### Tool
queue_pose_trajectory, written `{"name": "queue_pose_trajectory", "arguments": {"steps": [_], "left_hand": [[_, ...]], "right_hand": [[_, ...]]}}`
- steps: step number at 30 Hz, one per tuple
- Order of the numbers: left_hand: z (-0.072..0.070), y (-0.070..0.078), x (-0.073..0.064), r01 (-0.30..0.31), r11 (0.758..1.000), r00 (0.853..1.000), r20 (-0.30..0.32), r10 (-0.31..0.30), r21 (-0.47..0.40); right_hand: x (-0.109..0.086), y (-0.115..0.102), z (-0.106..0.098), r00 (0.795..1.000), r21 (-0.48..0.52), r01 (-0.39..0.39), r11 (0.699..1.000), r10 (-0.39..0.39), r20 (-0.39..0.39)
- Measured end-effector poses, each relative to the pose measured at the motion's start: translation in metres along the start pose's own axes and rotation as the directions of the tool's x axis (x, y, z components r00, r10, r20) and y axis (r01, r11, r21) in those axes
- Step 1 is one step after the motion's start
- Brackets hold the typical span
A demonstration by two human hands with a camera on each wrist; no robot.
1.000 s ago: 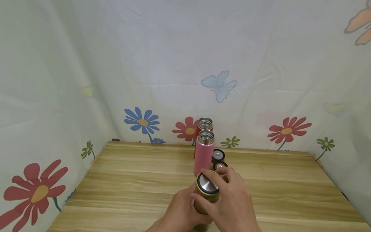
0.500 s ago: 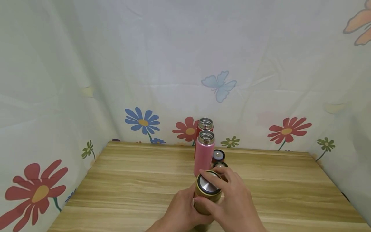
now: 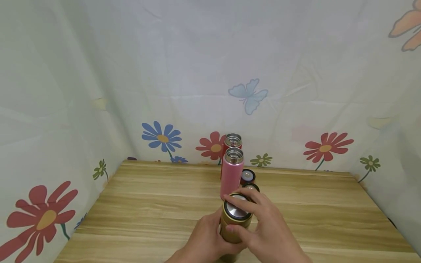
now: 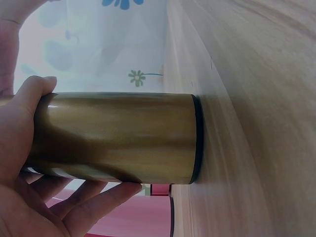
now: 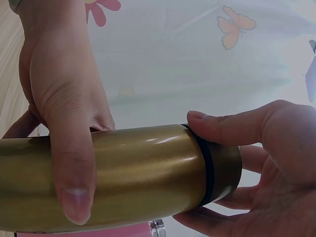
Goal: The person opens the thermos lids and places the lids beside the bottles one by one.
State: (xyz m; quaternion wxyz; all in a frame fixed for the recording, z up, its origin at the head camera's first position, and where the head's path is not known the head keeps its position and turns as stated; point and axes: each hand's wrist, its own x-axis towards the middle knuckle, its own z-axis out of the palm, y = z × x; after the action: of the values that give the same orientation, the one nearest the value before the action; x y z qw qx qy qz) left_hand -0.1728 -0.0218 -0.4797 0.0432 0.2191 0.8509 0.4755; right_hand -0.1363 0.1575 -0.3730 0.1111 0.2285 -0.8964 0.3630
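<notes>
A gold thermos bottle (image 3: 230, 233) stands upright at the front middle of the table. My left hand (image 3: 205, 235) grips its body from the left, thumb on one side and fingers round the other. The black-edged base sits right at the tabletop in the left wrist view. On top is a lid (image 5: 226, 170) with a shiny silver disc and a dark ring below it. My right hand (image 3: 268, 223) holds this lid between thumb and fingers. Just behind stands a pink thermos (image 3: 231, 179) without a lid, its steel mouth showing.
A red thermos (image 3: 232, 141), also lidless, is mostly hidden behind the pink one. Two round lids, a farther one (image 3: 247, 176) and a nearer one (image 3: 251, 187), lie upturned to their right. Flower-printed cloth (image 3: 184, 65) walls off the wooden table (image 3: 158, 204) at back and sides.
My right hand has turned clockwise around the lid, its thumb shifting to the right and its fingers reaching farther over the back. The left hand and the gold bottle stay almost in place.
</notes>
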Motion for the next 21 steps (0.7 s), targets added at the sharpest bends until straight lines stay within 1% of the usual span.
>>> {"name": "queue_pose_trajectory", "arguments": {"steps": [6, 9, 14, 18, 21], "left_hand": [[-0.0012, 0.0009, 0.0008, 0.042, 0.999, 0.999, 0.027, -0.041, -0.006], [-0.0010, 0.0006, 0.0007, 0.038, 0.999, 0.999, 0.021, -0.038, -0.005], [0.0000, 0.0003, 0.0004, 0.019, 1.000, 1.000, 0.006, -0.019, 0.000], [-0.0002, 0.0006, 0.0003, 0.025, 1.000, 1.000, 0.003, -0.025, -0.001], [-0.0001, -0.0001, 0.0002, 0.024, 1.000, 1.000, -0.002, -0.024, -0.006]], "right_hand": [[0.0012, 0.0003, -0.0011, 0.998, 0.031, -0.047, 0.998, 0.046, 0.048], [0.0014, 0.0001, -0.0012, 0.997, 0.037, -0.058, 0.998, 0.056, 0.054], [0.0011, 0.0002, -0.0010, 0.999, 0.049, -0.040, 0.998, 0.038, 0.038], [0.0008, 0.0007, -0.0006, 1.000, 0.055, -0.018, 0.998, 0.017, 0.015], [0.0006, 0.0002, 0.0002, 1.000, 0.062, -0.030, 0.998, 0.030, -0.001]]}}
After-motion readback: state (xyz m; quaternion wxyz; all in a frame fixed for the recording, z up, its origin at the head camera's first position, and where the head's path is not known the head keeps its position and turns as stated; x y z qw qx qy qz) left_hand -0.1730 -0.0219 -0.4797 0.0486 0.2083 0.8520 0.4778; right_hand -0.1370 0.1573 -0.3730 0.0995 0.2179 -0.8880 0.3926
